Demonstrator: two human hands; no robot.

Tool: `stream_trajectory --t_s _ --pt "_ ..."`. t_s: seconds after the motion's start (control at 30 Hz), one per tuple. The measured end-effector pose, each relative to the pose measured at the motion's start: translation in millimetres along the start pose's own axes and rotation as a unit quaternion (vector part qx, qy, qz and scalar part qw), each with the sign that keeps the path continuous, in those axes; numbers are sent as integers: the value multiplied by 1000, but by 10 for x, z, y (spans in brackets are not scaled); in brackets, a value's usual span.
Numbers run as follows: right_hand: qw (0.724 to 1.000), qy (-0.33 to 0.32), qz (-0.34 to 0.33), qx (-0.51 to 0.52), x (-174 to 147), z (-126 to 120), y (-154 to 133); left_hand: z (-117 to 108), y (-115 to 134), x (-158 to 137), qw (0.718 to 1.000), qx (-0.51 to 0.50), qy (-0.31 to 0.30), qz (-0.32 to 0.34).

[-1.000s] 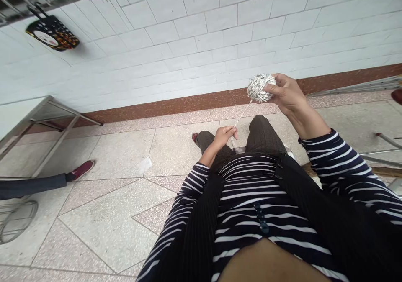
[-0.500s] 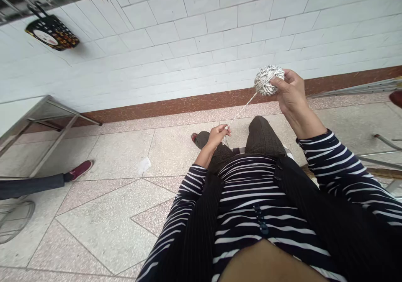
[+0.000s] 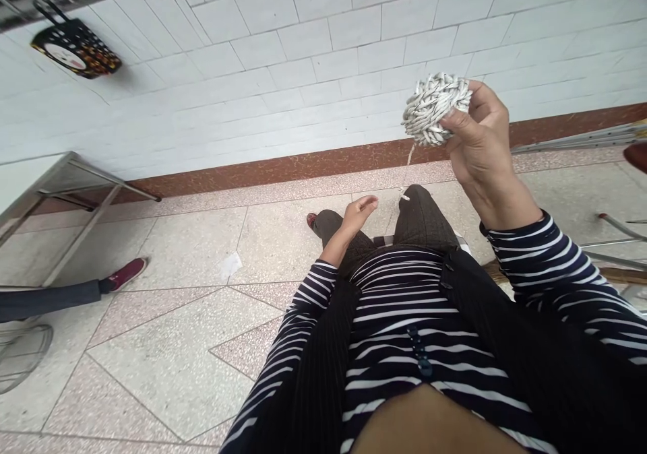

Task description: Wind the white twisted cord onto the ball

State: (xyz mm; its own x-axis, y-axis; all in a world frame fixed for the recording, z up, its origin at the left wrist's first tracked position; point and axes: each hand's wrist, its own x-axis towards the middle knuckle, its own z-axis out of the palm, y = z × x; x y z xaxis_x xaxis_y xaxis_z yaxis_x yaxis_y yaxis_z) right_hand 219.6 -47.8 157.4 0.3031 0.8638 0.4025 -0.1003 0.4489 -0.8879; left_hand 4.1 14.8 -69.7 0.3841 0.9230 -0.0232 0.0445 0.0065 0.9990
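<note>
A ball of white twisted cord (image 3: 435,110) with dark flecks is held up in front of the wall. My right hand (image 3: 478,131) grips it from the right, thumb across the front and fingers behind. From the ball's lower left a loose strand (image 3: 411,154) dangles toward my right knee, where a bit of its end shows. My left hand (image 3: 360,211) is lower and to the left, above my lap. Its fingers are slightly bent and apart from the cord, with nothing visible in them.
A white tiled wall (image 3: 303,43) with a brown base strip stands ahead. At left are a metal-legged table (image 3: 75,164), a co-worker's shoe (image 3: 127,274) and a hanging black bag (image 3: 75,46). White paper (image 3: 231,266) lies on the floor. Metal bars (image 3: 617,252) show at right.
My left hand has let go of the strand, which was taut and now hangs loose. My right hand has brought the ball a little higher and closer to me.
</note>
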Motion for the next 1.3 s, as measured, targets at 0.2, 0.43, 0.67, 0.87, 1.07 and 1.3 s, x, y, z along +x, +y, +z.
stream_trajectory --t_s 0.2,0.43,0.67,0.87,1.07,1.3 --pt "999 8 -9 42 7 154 -74 244 -51 124 1000 25 -1 1" --pt "997 2 -5 75 66 154 -167 391 -153 47 994 -60 -78 -43" --pt "998 -1 18 64 54 195 -250 321 -220 179 996 -55 -1 -66" --pt "995 15 -31 92 305 154 -112 390 -178 -57 981 -67 -182 -26" --pt "995 90 -22 39 816 -295 132 -17 -106 -145 998 48 -51 7" --pt "989 121 -61 57 1278 -882 244 -546 -165 -70 978 207 37 14"
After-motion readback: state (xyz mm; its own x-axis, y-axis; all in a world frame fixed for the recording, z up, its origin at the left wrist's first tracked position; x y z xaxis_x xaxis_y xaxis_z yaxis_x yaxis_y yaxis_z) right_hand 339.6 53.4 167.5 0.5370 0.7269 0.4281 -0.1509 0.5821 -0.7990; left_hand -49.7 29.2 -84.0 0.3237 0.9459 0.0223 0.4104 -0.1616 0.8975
